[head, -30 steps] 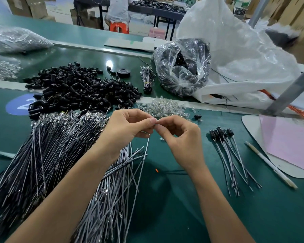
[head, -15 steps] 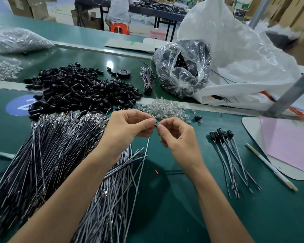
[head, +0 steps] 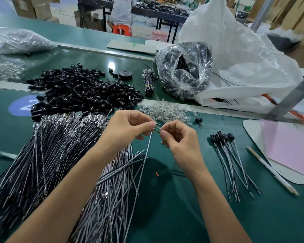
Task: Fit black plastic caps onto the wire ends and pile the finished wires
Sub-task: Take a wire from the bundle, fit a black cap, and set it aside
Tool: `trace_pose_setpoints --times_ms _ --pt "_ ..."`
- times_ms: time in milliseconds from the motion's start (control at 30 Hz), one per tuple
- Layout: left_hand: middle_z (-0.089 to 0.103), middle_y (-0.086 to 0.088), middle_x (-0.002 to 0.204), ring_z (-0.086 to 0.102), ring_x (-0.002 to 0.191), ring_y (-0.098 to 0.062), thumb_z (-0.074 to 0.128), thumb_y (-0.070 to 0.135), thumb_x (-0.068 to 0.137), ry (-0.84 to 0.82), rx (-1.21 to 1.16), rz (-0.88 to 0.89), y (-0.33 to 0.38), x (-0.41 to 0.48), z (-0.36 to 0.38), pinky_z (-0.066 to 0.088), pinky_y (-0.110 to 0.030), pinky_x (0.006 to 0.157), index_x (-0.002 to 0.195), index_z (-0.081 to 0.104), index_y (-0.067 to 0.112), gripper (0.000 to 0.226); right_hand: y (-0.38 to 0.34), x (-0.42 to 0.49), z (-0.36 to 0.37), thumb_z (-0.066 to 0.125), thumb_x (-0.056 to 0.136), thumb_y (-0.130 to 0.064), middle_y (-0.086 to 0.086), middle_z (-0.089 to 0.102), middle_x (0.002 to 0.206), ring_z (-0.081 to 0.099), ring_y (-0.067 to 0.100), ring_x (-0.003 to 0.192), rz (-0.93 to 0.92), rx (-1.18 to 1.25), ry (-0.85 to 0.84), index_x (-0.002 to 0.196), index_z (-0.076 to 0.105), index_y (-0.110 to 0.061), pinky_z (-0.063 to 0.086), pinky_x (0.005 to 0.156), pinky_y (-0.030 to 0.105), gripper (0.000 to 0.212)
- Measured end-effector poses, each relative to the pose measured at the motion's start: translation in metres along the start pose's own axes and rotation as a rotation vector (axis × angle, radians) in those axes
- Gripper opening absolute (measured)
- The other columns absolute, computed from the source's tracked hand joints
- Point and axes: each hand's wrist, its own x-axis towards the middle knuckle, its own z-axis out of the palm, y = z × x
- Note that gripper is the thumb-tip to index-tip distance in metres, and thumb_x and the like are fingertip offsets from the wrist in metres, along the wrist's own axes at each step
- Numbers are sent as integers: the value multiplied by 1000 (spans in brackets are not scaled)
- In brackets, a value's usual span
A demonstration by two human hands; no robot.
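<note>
While the two hands meet over the middle of the green surface (head: 174, 216), the left hand (head: 128, 128) pinches the top end of a single grey wire (head: 144, 165) between thumb and forefinger, and the right hand (head: 179, 137) is closed with its fingertips just beside that end, apparently holding something small that cannot be made out. The wire hangs down and toward the person from the left pinch, its long axis running nearly straight toward the body, its lower part lying over the loose wires (head: 42, 163) fanned out on the left. So the end to be worked on sits right between the fingertips, with the two hands almost touching.

The caps (head: 81, 92) lie in a black heap beyond the left hand, on the far side of the loose wires, clearly closer to that hand than to the right one. A single stray cap (head: 198, 120) lies just past the right hand, beside a scatter of small clear parts (head: 165, 111). The finished wires (head: 230, 160) sit in a small pile to the right, capped ends pointing away from the person, near the right hand. By my reading, that hand would carry this wire over once capped.
</note>
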Motion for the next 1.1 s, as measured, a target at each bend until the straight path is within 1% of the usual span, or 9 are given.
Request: trace_pose_setpoints --times_ms 100,200,367,433,567,733,800,900,1100 --pt "73 2 75 68 71 -15 76 14 83 173 463 72 0 20 -19 55 -25 70 87 75 18 6 5 1 1 69 87 -3 -9 65 65 64 21 64 26 -94 74 73 64 -25 54 62 28 27" --pt "73 -3 93 67 87 -21 66 6 87 247 791 87 -1 45 -30 55 -35 85 101 73 18 19 7 2 0 69 87 -3 -10 65 67 61 8 62 26 -172 134 74 63 -25 51 61 17 26" --pt "69 -10 113 64 104 -30 56 -4 88 83 956 127 -8 79 -10 52 -44 92 116 69 16 36 7 1 -1 68 88 -4 -10 64 69 57 0 61 27 -193 182 77 64 -21 48 60 13 21" --pt "67 -13 114 63 100 -34 57 -2 88 22 1073 135 -11 87 0 53 -44 86 115 69 14 34 6 1 -1 68 88 -4 -9 65 69 58 1 62 25 -195 183 78 64 -20 48 60 13 19" --pt "64 -17 109 62 95 -37 56 -2 84 59 1173 81 -14 96 7 50 -41 75 109 68 7 30 6 1 -3 67 88 -4 -9 65 71 57 0 63 24 -197 187 80 65 -18 46 61 11 17" --pt "62 -13 115 59 107 -33 63 5 84 0 1073 91 -11 100 3 50 -43 91 117 66 10 34 3 2 -2 67 88 -3 -10 64 68 57 -2 60 14 -188 192 79 64 -18 44 58 9 19" --pt "60 -9 106 58 97 -25 62 6 88 29 926 154 -8 95 1 48 -30 89 117 68 11 30 2 1 -3 68 88 -3 -11 63 68 57 -2 60 0 -185 195 79 64 -19 44 58 9 19" --pt "62 0 79 55 69 -9 66 6 88 42 468 89 4 71 0 44 -12 63 99 74 17 18 -1 1 -4 69 87 -4 -10 64 68 57 -2 61 -21 -154 202 79 64 -21 45 60 10 19" --pt "75 -7 83 72 76 -14 70 -1 77 -12 -345 -132 9 6 -6 55 -17 62 92 71 5 17 -13 -2 -5 71 85 -3 -9 67 69 61 4 64 -71 -41 150 78 66 -24 49 63 15 23"
